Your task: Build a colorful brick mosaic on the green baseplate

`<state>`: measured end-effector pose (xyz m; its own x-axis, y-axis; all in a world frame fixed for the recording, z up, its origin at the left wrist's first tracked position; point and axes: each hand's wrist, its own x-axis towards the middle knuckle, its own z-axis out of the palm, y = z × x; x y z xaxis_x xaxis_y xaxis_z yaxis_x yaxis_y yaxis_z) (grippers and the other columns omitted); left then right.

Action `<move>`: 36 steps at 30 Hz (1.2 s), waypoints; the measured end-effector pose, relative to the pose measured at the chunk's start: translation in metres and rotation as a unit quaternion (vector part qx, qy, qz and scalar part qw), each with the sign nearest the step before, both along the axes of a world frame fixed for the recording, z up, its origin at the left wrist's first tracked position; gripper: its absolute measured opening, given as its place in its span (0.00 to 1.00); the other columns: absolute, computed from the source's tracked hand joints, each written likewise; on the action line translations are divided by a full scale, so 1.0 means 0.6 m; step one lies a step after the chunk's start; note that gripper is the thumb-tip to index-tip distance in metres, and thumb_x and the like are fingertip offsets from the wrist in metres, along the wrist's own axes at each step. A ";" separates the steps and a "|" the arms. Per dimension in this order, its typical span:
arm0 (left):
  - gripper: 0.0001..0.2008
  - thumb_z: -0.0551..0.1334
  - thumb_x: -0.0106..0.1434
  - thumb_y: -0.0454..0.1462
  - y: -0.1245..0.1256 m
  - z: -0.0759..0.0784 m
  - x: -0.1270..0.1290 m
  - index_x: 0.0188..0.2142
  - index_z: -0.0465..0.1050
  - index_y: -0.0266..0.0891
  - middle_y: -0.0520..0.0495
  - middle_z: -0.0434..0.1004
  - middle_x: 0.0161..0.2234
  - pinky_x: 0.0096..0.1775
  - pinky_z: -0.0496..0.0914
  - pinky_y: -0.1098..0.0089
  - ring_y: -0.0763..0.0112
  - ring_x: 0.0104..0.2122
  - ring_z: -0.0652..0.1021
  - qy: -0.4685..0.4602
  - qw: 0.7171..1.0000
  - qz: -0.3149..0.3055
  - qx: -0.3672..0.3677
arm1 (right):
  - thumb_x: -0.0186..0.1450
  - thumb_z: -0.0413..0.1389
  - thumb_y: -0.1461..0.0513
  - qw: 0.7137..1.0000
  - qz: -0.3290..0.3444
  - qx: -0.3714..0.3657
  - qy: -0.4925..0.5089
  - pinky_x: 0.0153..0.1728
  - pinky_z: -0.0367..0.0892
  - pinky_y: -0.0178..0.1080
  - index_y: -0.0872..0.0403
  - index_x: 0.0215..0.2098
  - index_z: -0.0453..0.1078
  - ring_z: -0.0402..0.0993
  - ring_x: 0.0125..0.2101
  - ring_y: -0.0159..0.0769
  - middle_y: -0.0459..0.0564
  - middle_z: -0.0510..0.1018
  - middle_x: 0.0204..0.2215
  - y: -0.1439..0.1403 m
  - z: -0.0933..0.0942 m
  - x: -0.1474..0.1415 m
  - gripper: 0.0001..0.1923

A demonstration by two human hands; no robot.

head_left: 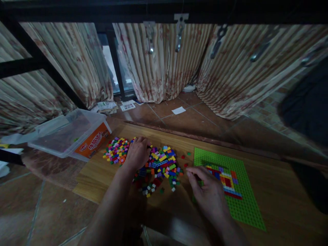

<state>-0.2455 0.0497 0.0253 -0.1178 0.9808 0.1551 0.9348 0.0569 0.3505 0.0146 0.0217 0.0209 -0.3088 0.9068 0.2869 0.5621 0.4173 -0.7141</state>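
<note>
- Resting low at the near edge of the green baseplate (246,191), my right hand (208,193) has its fingers curled narrow, the tips pinched toward one another; whether a small brick sits between them I cannot tell.
- Just beyond that hand's knuckles lies the patterned block (225,181) I have built on the plate: nested bands of red, yellow, blue and white, pressed flat onto the studs.
- Off to the thumb side of my right hand, the loose pile of bricks (160,167) spreads across the wooden surface (107,177), with a few stray red and green pieces between pile and plate.
- My left hand (138,153) lies palm down on the far-left part of that pile, fingers spread loosely over the bricks and closed on nothing that I can see.
- By my reading I am in the picking step: one hand sorting for a piece, the other waiting at the pattern. The next move calls for a brick of the right colour and length, then a square press onto the studs beside the last band so that it seats without shifting its neighbours.
- Farther past my left hand sits a clear plastic tub (69,135) with an orange label, half off the surface.
- Farthest out are the tiled floor (200,118) with a scrap of white paper (178,110), and striped curtains (164,61).
</note>
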 end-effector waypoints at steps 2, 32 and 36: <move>0.06 0.58 0.61 0.32 -0.004 0.011 0.001 0.37 0.72 0.37 0.39 0.76 0.43 0.51 0.67 0.56 0.56 0.46 0.74 -0.003 1.000 0.000 0.005 | 0.69 0.50 0.60 1.000 0.001 -0.005 0.006 0.38 0.69 0.38 0.51 0.38 0.74 0.76 0.36 0.37 0.49 0.79 0.35 0.001 -0.001 0.000 0.11; 0.10 0.57 0.61 0.28 -0.065 0.045 0.160 0.41 0.69 0.39 0.49 0.77 0.36 0.43 0.72 0.69 0.70 0.38 0.78 -0.507 0.835 -0.199 -0.075 | 0.58 0.62 0.55 0.921 -0.077 -0.227 0.308 0.25 0.67 0.36 0.53 0.32 0.78 0.69 0.19 0.31 0.43 0.74 0.17 0.008 0.011 -0.010 0.10; 0.08 0.57 0.63 0.31 -0.058 0.036 0.142 0.40 0.74 0.39 0.49 0.79 0.35 0.41 0.72 0.69 0.69 0.37 0.79 -0.482 0.863 -0.146 -0.044 | 0.61 0.59 0.57 0.972 -0.085 -0.143 0.166 0.32 0.70 0.39 0.52 0.33 0.77 0.75 0.28 0.36 0.47 0.80 0.27 0.006 0.000 -0.012 0.08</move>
<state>-0.1604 0.0147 0.0470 0.1040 0.9935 0.0465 0.1904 -0.0658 0.9795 0.0076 0.0251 0.0211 -0.0808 0.9940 0.0737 0.3254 0.0962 -0.9407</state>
